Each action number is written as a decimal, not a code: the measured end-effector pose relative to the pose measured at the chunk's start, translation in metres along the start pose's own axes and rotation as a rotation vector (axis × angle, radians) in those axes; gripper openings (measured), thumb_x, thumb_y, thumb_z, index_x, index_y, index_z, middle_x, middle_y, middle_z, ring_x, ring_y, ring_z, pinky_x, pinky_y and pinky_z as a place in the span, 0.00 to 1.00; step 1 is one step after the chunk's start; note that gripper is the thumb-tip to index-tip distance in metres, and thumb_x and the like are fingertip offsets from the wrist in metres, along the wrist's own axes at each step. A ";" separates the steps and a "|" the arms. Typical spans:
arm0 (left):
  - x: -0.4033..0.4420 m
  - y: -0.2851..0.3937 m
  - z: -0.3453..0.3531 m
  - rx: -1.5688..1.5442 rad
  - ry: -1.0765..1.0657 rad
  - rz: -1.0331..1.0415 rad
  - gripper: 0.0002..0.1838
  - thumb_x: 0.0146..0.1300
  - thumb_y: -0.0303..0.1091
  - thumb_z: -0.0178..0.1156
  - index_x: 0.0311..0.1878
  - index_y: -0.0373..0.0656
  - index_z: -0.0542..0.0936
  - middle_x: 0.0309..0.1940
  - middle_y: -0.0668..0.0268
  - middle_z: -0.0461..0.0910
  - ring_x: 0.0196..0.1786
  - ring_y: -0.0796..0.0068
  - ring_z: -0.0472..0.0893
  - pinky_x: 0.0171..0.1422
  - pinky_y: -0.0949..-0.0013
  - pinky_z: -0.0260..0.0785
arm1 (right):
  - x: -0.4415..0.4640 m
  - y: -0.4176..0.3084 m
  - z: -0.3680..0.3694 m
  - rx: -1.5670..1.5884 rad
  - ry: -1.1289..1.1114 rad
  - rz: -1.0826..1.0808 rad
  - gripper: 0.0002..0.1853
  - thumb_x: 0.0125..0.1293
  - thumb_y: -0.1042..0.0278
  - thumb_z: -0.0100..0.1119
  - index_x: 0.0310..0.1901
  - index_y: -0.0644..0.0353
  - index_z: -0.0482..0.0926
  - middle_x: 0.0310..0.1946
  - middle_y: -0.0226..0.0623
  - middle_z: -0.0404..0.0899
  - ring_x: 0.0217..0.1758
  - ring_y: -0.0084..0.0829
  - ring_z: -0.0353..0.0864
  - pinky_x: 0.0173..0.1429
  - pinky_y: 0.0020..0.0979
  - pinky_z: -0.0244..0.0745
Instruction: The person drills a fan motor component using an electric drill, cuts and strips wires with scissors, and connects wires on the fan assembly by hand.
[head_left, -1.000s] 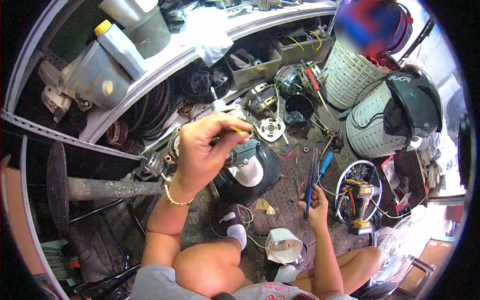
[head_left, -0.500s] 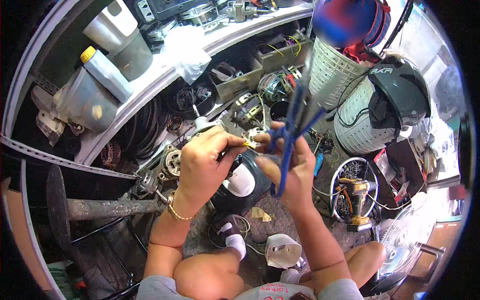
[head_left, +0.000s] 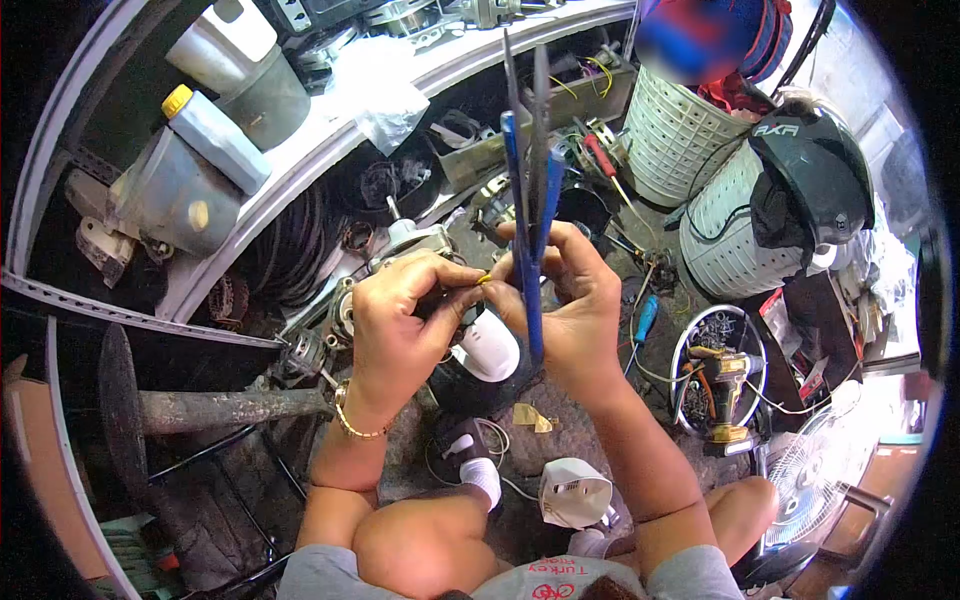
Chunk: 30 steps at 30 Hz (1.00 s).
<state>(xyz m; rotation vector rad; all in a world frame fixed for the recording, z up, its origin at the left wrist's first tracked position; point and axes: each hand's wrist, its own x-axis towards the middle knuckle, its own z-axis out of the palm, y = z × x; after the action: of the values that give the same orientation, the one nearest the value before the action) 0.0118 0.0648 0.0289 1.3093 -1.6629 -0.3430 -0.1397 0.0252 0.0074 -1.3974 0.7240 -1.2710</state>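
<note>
My left hand [head_left: 397,312] is closed in a pinch on a small yellow piece [head_left: 484,279], too small to make out fully; it may be a bit of wire or sleeve. Against the same piece press the thumb and fingertip of my right hand [head_left: 578,318]. Scissors with blue handles [head_left: 534,310] hang on my right hand's fingers, blades pointing up and away from me. Beneath the hands sits a rounded black body with a white part [head_left: 488,346], partly hidden by my left hand.
A cordless drill [head_left: 728,385] lies across a round tray of small hardware at right. Nearby are a blue-handled screwdriver [head_left: 647,318], a desk fan [head_left: 805,480] and a white housing [head_left: 575,492]. A hammer-like wooden handle [head_left: 235,408] juts in from the left. Motor parts line the shelf.
The scissors have swung from a slant to nearly upright. My right thumb and fingers have come in against my left fingertips at the yellow piece. The view has shifted slightly.
</note>
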 end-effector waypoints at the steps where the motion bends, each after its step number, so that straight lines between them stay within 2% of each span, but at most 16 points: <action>1: 0.000 0.000 0.000 0.001 -0.003 0.000 0.06 0.49 0.18 0.66 0.32 0.35 0.81 0.24 0.61 0.79 0.28 0.69 0.80 0.34 0.70 0.71 | 0.000 0.000 0.000 -0.030 -0.007 -0.009 0.22 0.52 0.76 0.67 0.51 0.64 0.75 0.34 0.34 0.82 0.38 0.21 0.81 0.45 0.25 0.75; 3: 0.000 0.000 -0.001 0.004 -0.019 0.007 0.06 0.49 0.20 0.66 0.31 0.35 0.81 0.24 0.61 0.79 0.28 0.70 0.81 0.33 0.71 0.71 | 0.004 0.002 -0.003 -0.046 -0.009 -0.030 0.22 0.52 0.76 0.67 0.51 0.63 0.75 0.33 0.34 0.82 0.37 0.21 0.80 0.43 0.25 0.75; 7: -0.002 0.000 -0.002 -0.030 -0.034 -0.028 0.05 0.51 0.22 0.66 0.32 0.35 0.81 0.24 0.62 0.79 0.28 0.72 0.80 0.33 0.72 0.71 | 0.005 0.003 -0.008 0.014 -0.039 0.063 0.25 0.51 0.74 0.69 0.52 0.63 0.73 0.36 0.36 0.82 0.39 0.22 0.79 0.46 0.26 0.74; 9: -0.007 -0.005 0.001 -0.122 0.054 -0.095 0.05 0.53 0.25 0.66 0.32 0.34 0.80 0.25 0.63 0.79 0.28 0.76 0.80 0.34 0.74 0.71 | -0.004 0.006 -0.014 0.016 -0.041 0.093 0.26 0.50 0.73 0.70 0.52 0.63 0.73 0.38 0.37 0.81 0.41 0.23 0.79 0.48 0.27 0.73; 11: -0.009 -0.005 0.003 -0.167 0.102 -0.117 0.06 0.55 0.26 0.66 0.32 0.34 0.79 0.26 0.63 0.79 0.29 0.78 0.79 0.35 0.75 0.72 | -0.025 0.015 -0.026 -0.098 0.015 0.075 0.31 0.47 0.67 0.73 0.54 0.62 0.72 0.41 0.38 0.80 0.44 0.24 0.77 0.50 0.30 0.72; 12: -0.009 -0.006 0.004 -0.166 0.112 -0.098 0.06 0.55 0.27 0.66 0.32 0.34 0.79 0.26 0.63 0.79 0.29 0.78 0.79 0.35 0.75 0.72 | -0.037 0.024 -0.032 -0.199 0.014 0.079 0.31 0.45 0.62 0.75 0.52 0.61 0.73 0.41 0.40 0.79 0.44 0.29 0.79 0.50 0.33 0.72; 13: -0.010 -0.006 0.005 -0.165 0.116 -0.083 0.07 0.55 0.27 0.66 0.31 0.34 0.79 0.26 0.64 0.79 0.29 0.78 0.79 0.35 0.75 0.72 | -0.045 0.029 -0.033 -0.197 0.012 0.081 0.31 0.45 0.62 0.75 0.52 0.61 0.73 0.41 0.40 0.79 0.44 0.29 0.79 0.50 0.33 0.72; 15: -0.012 -0.009 0.007 -0.170 0.114 -0.084 0.07 0.56 0.28 0.66 0.31 0.34 0.79 0.26 0.63 0.79 0.29 0.78 0.79 0.36 0.75 0.72 | -0.057 0.037 -0.033 -0.433 -0.019 0.020 0.33 0.41 0.58 0.76 0.49 0.60 0.74 0.36 0.32 0.76 0.39 0.25 0.74 0.48 0.28 0.68; 16: -0.011 -0.009 0.007 -0.175 0.115 -0.082 0.07 0.56 0.28 0.66 0.32 0.34 0.79 0.27 0.63 0.80 0.29 0.78 0.79 0.36 0.75 0.72 | -0.061 0.039 -0.033 -0.459 -0.022 0.022 0.33 0.38 0.60 0.76 0.48 0.61 0.75 0.38 0.35 0.77 0.40 0.29 0.75 0.48 0.30 0.70; 21: -0.013 -0.008 0.009 -0.260 0.136 -0.117 0.07 0.57 0.28 0.66 0.33 0.34 0.79 0.28 0.63 0.80 0.30 0.78 0.79 0.37 0.75 0.72 | -0.065 0.039 -0.025 -0.473 -0.037 -0.008 0.31 0.38 0.65 0.75 0.48 0.60 0.76 0.39 0.38 0.79 0.41 0.31 0.77 0.48 0.31 0.71; 23: -0.014 -0.011 0.008 -0.187 0.114 -0.058 0.08 0.57 0.29 0.66 0.34 0.34 0.79 0.30 0.63 0.80 0.31 0.78 0.79 0.38 0.75 0.72 | -0.064 0.038 -0.021 -0.488 -0.007 0.002 0.29 0.37 0.64 0.76 0.46 0.54 0.78 0.35 0.36 0.79 0.38 0.38 0.78 0.43 0.35 0.70; 30: -0.015 -0.015 0.010 -0.210 0.141 -0.059 0.08 0.56 0.29 0.66 0.33 0.35 0.79 0.29 0.64 0.80 0.30 0.78 0.79 0.37 0.76 0.71 | -0.059 0.045 -0.014 -0.492 0.088 -0.154 0.24 0.40 0.68 0.74 0.44 0.54 0.80 0.28 0.34 0.78 0.28 0.35 0.76 0.36 0.31 0.69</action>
<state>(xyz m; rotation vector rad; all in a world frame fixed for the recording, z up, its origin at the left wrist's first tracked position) 0.0119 0.0690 0.0058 1.1985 -1.4323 -0.4377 -0.1587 0.0641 -0.0547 -1.8290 1.0561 -1.3342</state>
